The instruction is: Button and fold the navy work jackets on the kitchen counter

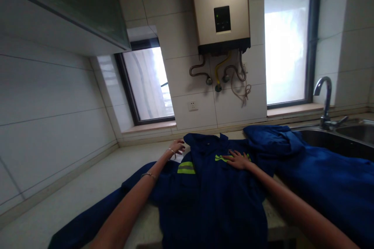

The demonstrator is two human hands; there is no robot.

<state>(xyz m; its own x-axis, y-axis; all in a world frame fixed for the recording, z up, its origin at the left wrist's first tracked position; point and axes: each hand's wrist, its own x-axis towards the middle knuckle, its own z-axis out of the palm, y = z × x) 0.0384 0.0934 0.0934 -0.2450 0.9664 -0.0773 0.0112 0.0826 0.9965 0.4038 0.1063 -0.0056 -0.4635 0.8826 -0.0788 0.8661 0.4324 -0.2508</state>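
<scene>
A dark blue work jacket with yellow-green reflective strips lies spread on the counter, its collar toward the wall and one sleeve stretched to the left. My left hand is at the jacket's left shoulder, beside the collar. Its fingers are slightly bent and apart, and I see nothing held in them. My right hand rests flat on the chest, fingers spread over a reflective strip. Something small and white shows beneath my left wrist; I cannot make out what it is.
More blue clothing is heaped at right, against the sink with its chrome tap. A water heater with pipes hangs on the tiled wall above a socket. A cabinet juts out at upper left. The pale counter runs along the wall.
</scene>
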